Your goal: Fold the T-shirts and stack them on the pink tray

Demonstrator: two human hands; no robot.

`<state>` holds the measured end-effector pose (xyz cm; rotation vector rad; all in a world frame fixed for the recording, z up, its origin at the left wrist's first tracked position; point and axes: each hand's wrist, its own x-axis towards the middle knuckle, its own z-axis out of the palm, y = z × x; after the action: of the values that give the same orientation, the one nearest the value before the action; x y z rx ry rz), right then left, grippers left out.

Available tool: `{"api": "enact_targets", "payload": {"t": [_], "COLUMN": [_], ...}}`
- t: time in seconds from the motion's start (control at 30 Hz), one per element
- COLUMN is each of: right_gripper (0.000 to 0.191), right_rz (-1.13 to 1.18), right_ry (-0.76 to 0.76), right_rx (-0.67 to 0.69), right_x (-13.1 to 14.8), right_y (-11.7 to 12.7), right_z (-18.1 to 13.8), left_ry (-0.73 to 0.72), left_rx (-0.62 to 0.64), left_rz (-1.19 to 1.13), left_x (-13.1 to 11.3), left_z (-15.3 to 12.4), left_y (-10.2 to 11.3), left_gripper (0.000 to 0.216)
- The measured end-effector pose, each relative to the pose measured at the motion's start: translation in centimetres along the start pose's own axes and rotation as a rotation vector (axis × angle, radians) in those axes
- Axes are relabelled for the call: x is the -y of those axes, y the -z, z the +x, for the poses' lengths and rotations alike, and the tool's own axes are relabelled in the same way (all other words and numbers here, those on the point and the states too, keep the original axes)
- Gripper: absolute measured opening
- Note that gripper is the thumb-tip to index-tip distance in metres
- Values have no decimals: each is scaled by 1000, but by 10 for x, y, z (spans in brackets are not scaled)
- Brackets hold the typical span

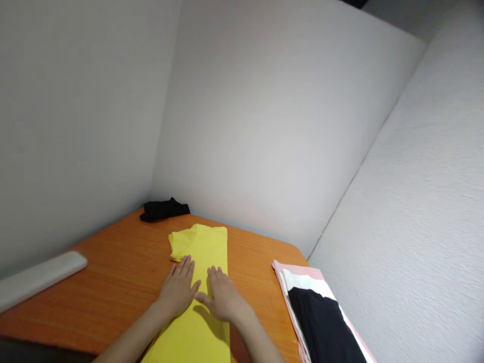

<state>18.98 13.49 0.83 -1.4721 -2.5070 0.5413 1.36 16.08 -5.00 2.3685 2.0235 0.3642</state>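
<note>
Yellow shirt (210, 247) lies beneath left grip (179, 289) and right grip (222, 297).

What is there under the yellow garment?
The orange table shows along both sides of the yellow garment. The covered part cannot be seen, so I cannot tell whether anything else lies there.

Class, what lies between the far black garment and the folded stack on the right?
The head view shows the yellow garment, with tabletop either side.

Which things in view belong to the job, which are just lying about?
In the job:
yellow garment; left hand; right hand; table beneath

Apparently lying about, untouched:
black cloth; white bar; pink, white and black cloth stack (possibly related)
</note>
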Motion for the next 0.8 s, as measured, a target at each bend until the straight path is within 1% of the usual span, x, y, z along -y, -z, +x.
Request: {"api": "enact_targets", "payload": {"t": [0.1, 0.2, 0.27, 0.33, 0.43, 0.53, 0.63, 0.67, 0.7, 0.73, 0.77, 0.8], "right_gripper": [79, 77, 79, 83, 89, 89, 87, 87, 87, 87, 87, 86], "right_rz": [21, -24, -53, -63, -68, -68, -74, -80, -87, -93, -99, -103], "right_ry": [56, 72, 82, 97, 114, 125, 148, 154, 159, 162, 165, 168], "right_rx": [-26, -58, -64, -57, -25, -40, -100, -110, -114, -115, -118, -123], "right_x": [-9, -16, -18, -18, -19, -25, -32, -34, -36, -37, -37, -37], "right_y": [15, 13, 8, 2, -8, -22, -34, -37, -39, -41, -42, -42], "right_z": [67, 127, 156, 175, 188, 191, 191, 191, 192, 192, 193, 193], "left_ry": [4, 25, 39, 46, 51, 63, 26, 8, 1, 13, 42, 86], "left_rx": [12, 41, 67, 76, 66, 117, 175, 181, 176, 141, 83, 9], "left_rz": [-22, -65, -94, -130, -177, -190, -244, -274, -307, -339, -364, -379], "left_x": [-3, -5, -5, -4, -2, -1, 6, 12, 19, 29, 41, 53], "left_z": [-1, -2, -2, 0, 2, 3, 8, 13, 20, 30, 43, 57], "left_y": [5, 12, 16, 16, 13, 13, 21, 26, 31, 36, 41, 44], "left_gripper": [66, 69, 70, 71, 71, 72, 73, 67, 55, 41, 35, 36]}}
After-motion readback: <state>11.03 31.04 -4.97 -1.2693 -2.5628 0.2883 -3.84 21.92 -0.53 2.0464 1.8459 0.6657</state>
